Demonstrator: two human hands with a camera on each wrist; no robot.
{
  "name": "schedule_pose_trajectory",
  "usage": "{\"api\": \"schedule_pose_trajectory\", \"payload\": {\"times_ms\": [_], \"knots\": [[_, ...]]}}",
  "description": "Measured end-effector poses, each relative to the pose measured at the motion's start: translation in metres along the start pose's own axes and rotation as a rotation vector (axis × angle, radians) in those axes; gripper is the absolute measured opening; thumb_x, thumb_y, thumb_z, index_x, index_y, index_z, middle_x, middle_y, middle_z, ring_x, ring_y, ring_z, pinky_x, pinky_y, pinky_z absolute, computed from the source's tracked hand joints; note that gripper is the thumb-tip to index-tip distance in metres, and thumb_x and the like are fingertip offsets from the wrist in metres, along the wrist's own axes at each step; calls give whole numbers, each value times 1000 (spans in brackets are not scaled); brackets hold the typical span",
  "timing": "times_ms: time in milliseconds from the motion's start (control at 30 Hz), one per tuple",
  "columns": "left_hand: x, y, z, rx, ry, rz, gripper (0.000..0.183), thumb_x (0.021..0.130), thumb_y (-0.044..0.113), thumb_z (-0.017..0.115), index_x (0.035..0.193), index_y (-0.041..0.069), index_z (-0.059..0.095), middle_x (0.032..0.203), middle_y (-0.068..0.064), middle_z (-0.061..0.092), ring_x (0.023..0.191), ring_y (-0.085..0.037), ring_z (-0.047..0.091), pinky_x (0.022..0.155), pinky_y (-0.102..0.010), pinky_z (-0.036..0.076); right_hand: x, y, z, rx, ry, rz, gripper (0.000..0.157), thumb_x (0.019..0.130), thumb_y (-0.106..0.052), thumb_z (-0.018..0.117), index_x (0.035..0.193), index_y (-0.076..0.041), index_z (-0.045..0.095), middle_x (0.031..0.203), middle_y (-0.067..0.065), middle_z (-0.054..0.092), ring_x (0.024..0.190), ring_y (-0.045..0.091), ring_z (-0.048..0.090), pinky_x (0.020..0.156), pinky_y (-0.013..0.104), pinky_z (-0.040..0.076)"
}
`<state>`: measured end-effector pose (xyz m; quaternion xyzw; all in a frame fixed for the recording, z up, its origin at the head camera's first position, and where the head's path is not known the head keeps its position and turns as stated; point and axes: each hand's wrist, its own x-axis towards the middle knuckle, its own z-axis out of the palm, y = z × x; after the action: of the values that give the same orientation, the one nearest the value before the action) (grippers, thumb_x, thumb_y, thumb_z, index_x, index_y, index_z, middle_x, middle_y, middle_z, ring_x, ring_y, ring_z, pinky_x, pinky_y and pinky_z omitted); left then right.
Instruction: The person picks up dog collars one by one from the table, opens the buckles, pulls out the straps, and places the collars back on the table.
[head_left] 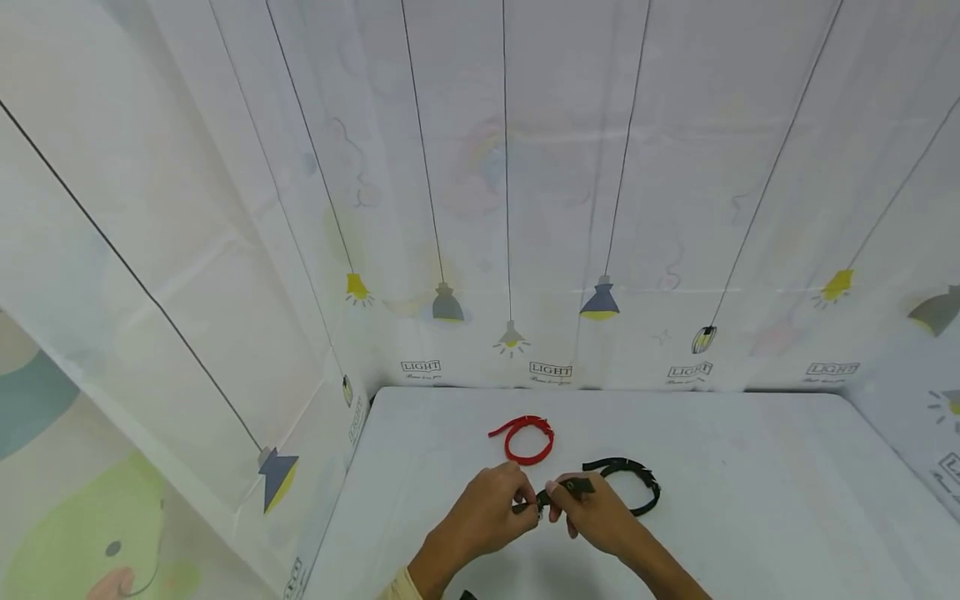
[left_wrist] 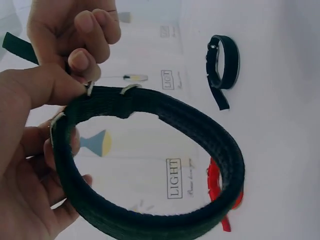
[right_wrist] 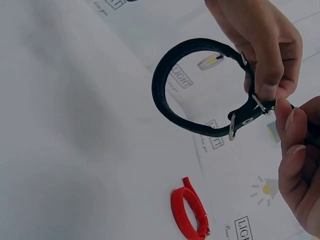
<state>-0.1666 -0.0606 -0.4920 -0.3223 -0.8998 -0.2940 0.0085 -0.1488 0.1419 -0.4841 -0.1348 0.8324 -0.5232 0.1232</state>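
Note:
A black collar (right_wrist: 160, 90) with metal fittings is held up in both hands, its band closed in a loop. My left hand (head_left: 491, 507) pinches the band beside the metal buckle (right_wrist: 259, 103), thumb on top in the left wrist view. Close on the other side, my right hand (head_left: 596, 514) grips the strap's free end (left_wrist: 21, 48), which sticks out past its fingers. A metal D-ring (right_wrist: 232, 127) sits on the band near the buckle. The fingertips of both hands nearly meet at the buckle.
On the white table (head_left: 750, 483) beyond the hands lie a coiled red collar (head_left: 529, 461) and, to the right, another black collar (head_left: 651, 483). A white curtain (head_left: 540, 208) printed with lamps hangs behind the table. A small dark item (head_left: 468, 595) shows at the bottom edge.

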Motion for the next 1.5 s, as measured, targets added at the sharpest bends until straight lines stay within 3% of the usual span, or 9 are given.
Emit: {"api": "schedule_pose_trajectory", "payload": {"times_ms": [300,467,667,800,967,1067,1200,1333,1500], "knots": [[-5,4,-1,68,179,52,8,82,21,72,81,25,65,79,16,57,75,4,49,70,-21,39,-2,-6,0,5,24,26,31,104,-24,50,85,-6,67,72,4,66,51,11,53,48,25,41],[-8,6,1,47,289,91,13,79,17,71,81,25,62,78,16,55,73,0,48,67,-20,37,-4,-8,-2,16,49,19,31,104,-23,51,85,-6,68,74,9,67,51,10,52,48,25,42],[-9,9,1,18,402,115,15,80,13,69,83,26,62,81,15,55,74,0,46,66,-18,37,-5,-12,-8,20,89,36,30,103,-24,52,88,-6,70,72,4,66,52,12,53,47,25,39],[-11,8,2,-44,396,91,13,83,12,69,85,24,63,83,13,57,76,-1,48,68,-18,42,-4,-12,-9,6,105,46,30,103,-24,53,86,-6,70,71,6,67,51,13,53,46,25,38],[-16,1,7,-105,321,48,13,91,20,68,103,20,66,92,10,63,81,-2,55,71,-17,49,-3,-11,-9,-15,108,42,31,103,-26,54,86,-6,71,70,5,67,50,13,52,46,25,36],[-20,-4,9,-80,294,46,23,94,32,68,113,20,67,94,10,67,82,-1,57,72,-18,50,-3,-10,-9,-22,112,33,31,102,-26,55,86,-5,72,69,3,66,50,12,51,46,24,36],[-24,-9,10,-46,273,54,27,93,42,70,108,20,71,93,13,71,82,3,60,72,-20,48,-4,-12,-11,-12,123,31,31,102,-25,56,87,-4,72,69,2,66,49,11,51,45,24,36],[-27,-13,12,-180,233,50,22,95,38,68,104,18,72,93,11,72,83,3,61,74,-18,52,-6,-14,-13,22,123,48,29,101,-25,57,88,-5,72,70,4,66,49,12,50,45,24,35],[-29,-13,12,-355,261,80,23,96,35,66,109,16,70,96,6,71,84,-1,62,75,-21,57,-7,-16,-14,89,105,54,28,101,-26,57,94,-3,70,75,6,67,51,12,52,49,26,40]]}}
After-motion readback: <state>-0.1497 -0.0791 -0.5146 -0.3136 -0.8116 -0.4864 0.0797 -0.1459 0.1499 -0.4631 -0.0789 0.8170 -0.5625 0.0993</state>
